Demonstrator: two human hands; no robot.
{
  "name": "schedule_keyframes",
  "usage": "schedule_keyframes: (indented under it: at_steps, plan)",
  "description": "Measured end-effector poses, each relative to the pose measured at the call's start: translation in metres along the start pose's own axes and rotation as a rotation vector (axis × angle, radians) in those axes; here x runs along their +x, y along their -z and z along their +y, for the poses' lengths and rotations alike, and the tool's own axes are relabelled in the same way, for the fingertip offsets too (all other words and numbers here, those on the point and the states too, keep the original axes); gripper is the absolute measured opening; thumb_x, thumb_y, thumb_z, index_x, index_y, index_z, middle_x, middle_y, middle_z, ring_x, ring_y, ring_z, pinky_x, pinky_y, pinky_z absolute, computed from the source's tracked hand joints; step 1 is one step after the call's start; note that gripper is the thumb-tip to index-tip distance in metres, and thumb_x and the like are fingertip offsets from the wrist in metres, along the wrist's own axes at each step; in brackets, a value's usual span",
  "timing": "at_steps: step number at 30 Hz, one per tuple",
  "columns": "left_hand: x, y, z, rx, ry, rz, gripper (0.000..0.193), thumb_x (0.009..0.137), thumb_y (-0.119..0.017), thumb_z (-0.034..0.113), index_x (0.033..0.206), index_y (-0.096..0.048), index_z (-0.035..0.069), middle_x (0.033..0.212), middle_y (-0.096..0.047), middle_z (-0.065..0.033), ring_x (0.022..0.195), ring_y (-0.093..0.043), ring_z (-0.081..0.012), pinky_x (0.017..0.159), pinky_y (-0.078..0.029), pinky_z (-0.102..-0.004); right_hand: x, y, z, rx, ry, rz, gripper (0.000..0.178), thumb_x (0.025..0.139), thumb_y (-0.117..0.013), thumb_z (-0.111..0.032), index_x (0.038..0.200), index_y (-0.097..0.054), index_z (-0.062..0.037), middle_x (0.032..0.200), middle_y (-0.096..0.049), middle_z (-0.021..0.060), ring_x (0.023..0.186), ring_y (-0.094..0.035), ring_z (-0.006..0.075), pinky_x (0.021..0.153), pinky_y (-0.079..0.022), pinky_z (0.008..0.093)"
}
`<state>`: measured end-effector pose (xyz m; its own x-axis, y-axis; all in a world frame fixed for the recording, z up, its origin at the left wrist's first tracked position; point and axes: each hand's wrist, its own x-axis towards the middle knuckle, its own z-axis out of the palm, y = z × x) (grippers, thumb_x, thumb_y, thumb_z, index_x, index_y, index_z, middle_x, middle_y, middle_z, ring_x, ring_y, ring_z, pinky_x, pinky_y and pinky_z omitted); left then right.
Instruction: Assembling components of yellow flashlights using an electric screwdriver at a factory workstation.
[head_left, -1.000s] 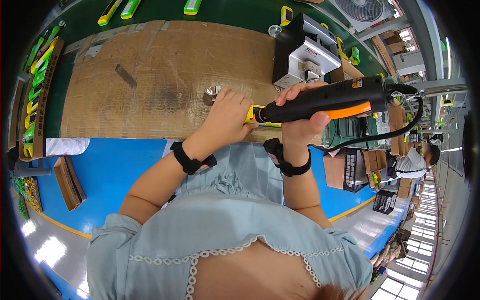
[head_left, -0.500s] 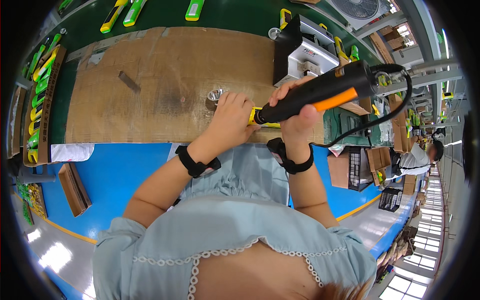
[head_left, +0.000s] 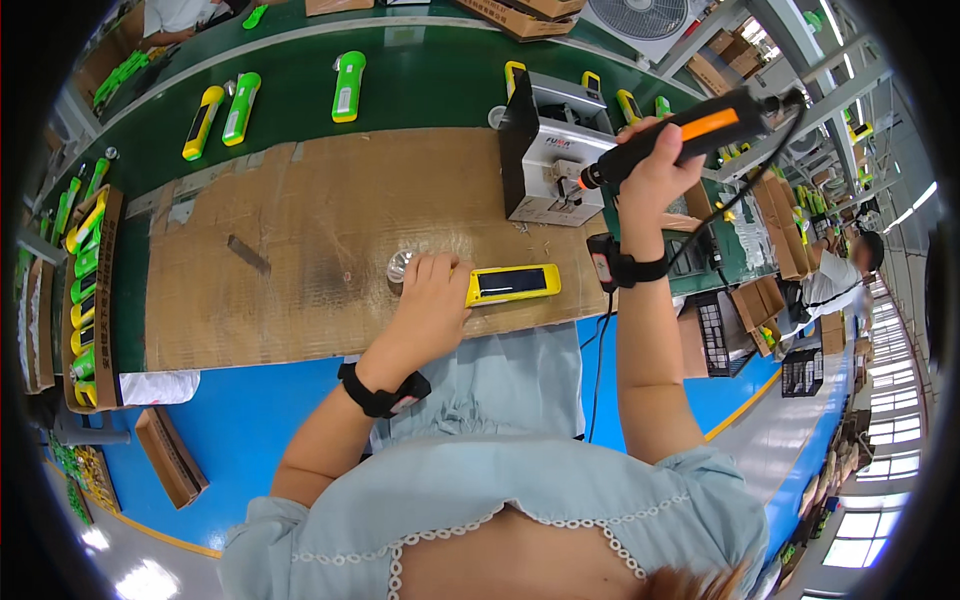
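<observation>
My left hand (head_left: 425,305) is closed around the head end of a yellow flashlight (head_left: 540,281) with a dark rectangular panel, lying on a cardboard sheet (head_left: 330,220). Its clear round lens (head_left: 399,264) shows beside my fingers. My right hand (head_left: 655,185) grips a black electric screwdriver (head_left: 645,145) with an orange strip and a trailing cable. The screwdriver's bit points down at the front of a black and silver screw feeder (head_left: 545,190); whether it touches or holds a screw is too small to tell.
Green and yellow flashlights (head_left: 347,88) lie on the green bench beyond the cardboard. A carton (head_left: 110,240) full of flashlights stands at the left. A dark metal strip (head_left: 248,254) lies on the cardboard. At the far right sits another person (head_left: 840,285), near cartons and black crates (head_left: 803,372).
My right hand has lifted the screwdriver off the flashlight and moved it up and right to the screw feeder. My left hand stays on the flashlight. The view has tilted up.
</observation>
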<state>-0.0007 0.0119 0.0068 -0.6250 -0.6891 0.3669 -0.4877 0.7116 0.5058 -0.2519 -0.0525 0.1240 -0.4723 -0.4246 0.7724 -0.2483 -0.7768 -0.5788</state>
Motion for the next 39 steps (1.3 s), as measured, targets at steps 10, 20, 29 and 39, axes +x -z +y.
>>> schedule_keyframes:
  at_steps: [10, 20, 29, 39]
  plan:
    - [-0.003, -0.001, 0.010, 0.207, 0.082, -0.113, 0.055, 0.065, -0.072, 0.016, 0.113, -0.052, 0.001, 0.107, -0.049, -0.0183, 0.110, -0.044, -0.0339, 0.102, -0.023, -0.0582, -0.003, 0.018, 0.025, 0.033, -0.169, -0.112, 0.038, 0.086, -0.063, -0.027, 0.105, -0.043, -0.0018, 0.065, -0.056, 0.0070, 0.052, -0.054, 0.0133, 0.049, -0.044, 0.0248]
    - [-0.009, 0.000, 0.019, 0.276, 0.041, -0.085, 0.054, 0.066, -0.066, 0.011, 0.117, -0.050, 0.000, 0.107, -0.050, -0.0200, 0.108, -0.045, -0.0351, 0.103, -0.023, -0.0581, -0.043, 0.013, -0.015, 0.247, -0.344, -0.168, 0.036, 0.086, -0.062, -0.033, 0.096, -0.046, -0.0035, 0.068, -0.057, 0.0093, 0.054, -0.057, 0.0162, 0.049, -0.047, 0.0271]
    - [-0.013, -0.005, 0.008, 0.209, 0.042, 0.058, 0.056, 0.063, -0.060, 0.000, 0.117, -0.047, -0.003, 0.108, -0.048, -0.0182, 0.108, -0.045, -0.0352, 0.101, -0.026, -0.0514, -0.078, -0.050, -0.056, 0.436, -0.385, -0.218, 0.058, 0.085, -0.056, -0.051, 0.108, -0.044, 0.0001, 0.070, -0.056, 0.0128, 0.057, -0.057, 0.0190, 0.051, -0.048, 0.0295]
    - [-0.024, -0.013, 0.009, 0.154, 0.018, 0.137, 0.060, 0.057, -0.064, -0.004, 0.114, -0.047, -0.004, 0.110, -0.047, -0.0186, 0.107, -0.044, -0.0352, 0.102, -0.027, -0.0491, -0.098, -0.048, -0.051, 0.305, -0.444, -0.356, 0.058, 0.083, -0.052, -0.058, 0.103, -0.043, -0.0051, 0.072, -0.055, 0.0108, 0.059, -0.056, 0.0209, 0.056, -0.048, 0.0333]
